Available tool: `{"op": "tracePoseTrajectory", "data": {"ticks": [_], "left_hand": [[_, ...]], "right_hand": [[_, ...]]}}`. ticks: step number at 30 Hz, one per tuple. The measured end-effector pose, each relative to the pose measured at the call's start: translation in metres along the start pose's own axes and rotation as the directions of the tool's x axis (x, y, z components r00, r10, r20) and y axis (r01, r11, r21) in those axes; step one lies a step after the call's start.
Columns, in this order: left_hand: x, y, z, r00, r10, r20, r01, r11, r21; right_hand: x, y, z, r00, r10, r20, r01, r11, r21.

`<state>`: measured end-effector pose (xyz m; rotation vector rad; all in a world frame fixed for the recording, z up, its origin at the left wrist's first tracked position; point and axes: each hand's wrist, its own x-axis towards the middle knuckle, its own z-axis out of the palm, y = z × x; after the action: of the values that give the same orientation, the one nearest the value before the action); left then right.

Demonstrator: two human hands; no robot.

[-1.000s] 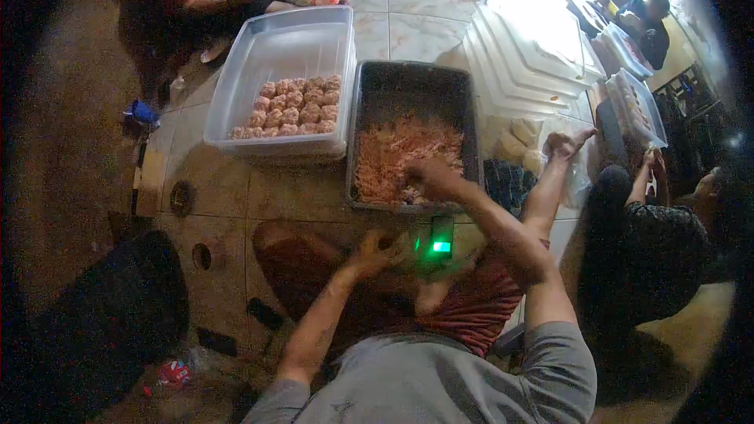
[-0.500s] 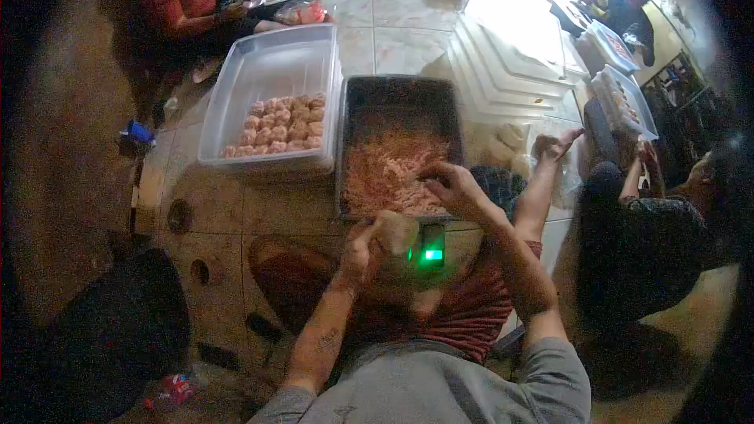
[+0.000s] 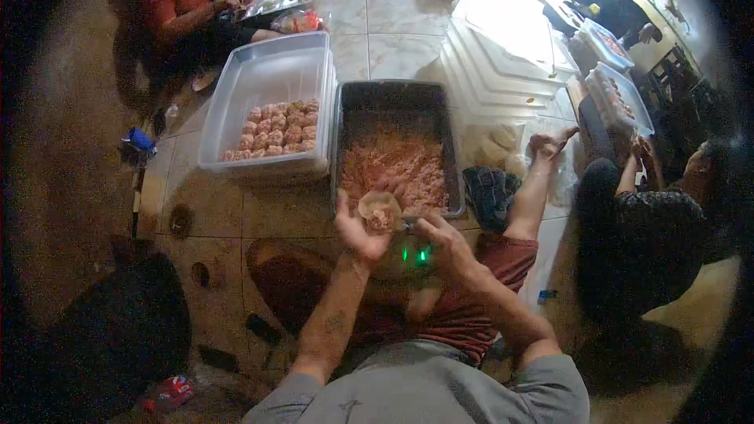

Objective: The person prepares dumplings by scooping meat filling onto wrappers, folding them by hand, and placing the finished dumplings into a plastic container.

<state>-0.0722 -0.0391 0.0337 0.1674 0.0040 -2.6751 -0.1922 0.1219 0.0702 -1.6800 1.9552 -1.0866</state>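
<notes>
My left hand (image 3: 361,234) is palm up at the near edge of the dark tub (image 3: 339,149), its fingers partly spread under a round dumpling wrapper (image 3: 366,202). A lump of pink minced filling (image 3: 382,218) sits on that wrapper. Just to the right, my right hand (image 3: 446,242) is closed, fingers bent around a small implement whose tip points toward the wrapper; its kind is unclear. Loose minced meat (image 3: 393,161) covers the bottom of the tub. Below my hands glow small green lights (image 3: 422,256) on a dark device.
Left of the tub, a clear plastic bin (image 3: 210,129) holds rows of dumplings (image 3: 279,129). Stacked white lids or bins (image 3: 503,55) stand to the right, near a dark cloth (image 3: 491,192). A person in red (image 3: 177,4) sits far left; another person (image 3: 656,224) works at right beside filled trays (image 3: 620,102).
My right hand has come back from the meat to beside my left hand. The wrapper, held tilted before, now lies on my opened left palm with filling on it.
</notes>
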Motion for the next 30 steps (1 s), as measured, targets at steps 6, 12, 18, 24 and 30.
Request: {"op": "tracePoseTrajectory", "data": {"ticks": [6,12,18,24,30], "left_hand": [[-0.007,-0.001,-0.004,0.989,-0.088,-0.116,0.091,0.996,0.022],[-0.044,0.005,-0.051,0.952,-0.283,-0.115,0.292,0.953,0.074],[-0.072,0.011,-0.118,0.743,-0.584,0.328,0.637,0.465,-0.615],[-0.093,0.005,-0.096,0.91,-0.191,-0.369,0.299,0.918,0.261],[-0.08,0.015,-0.091,0.932,-0.356,0.064,0.333,0.915,0.229]], "right_hand": [[0.003,-0.029,-0.059,0.976,0.095,0.195,-0.053,0.976,-0.212],[0.004,0.032,-0.032,0.892,0.218,0.395,-0.344,0.895,0.283],[0.109,0.085,0.017,0.959,0.018,0.281,0.064,0.958,-0.28],[0.181,0.05,0.063,0.823,0.23,0.52,0.014,0.906,-0.424],[0.172,0.048,-0.002,0.948,-0.09,0.304,0.118,0.99,-0.074]]}}
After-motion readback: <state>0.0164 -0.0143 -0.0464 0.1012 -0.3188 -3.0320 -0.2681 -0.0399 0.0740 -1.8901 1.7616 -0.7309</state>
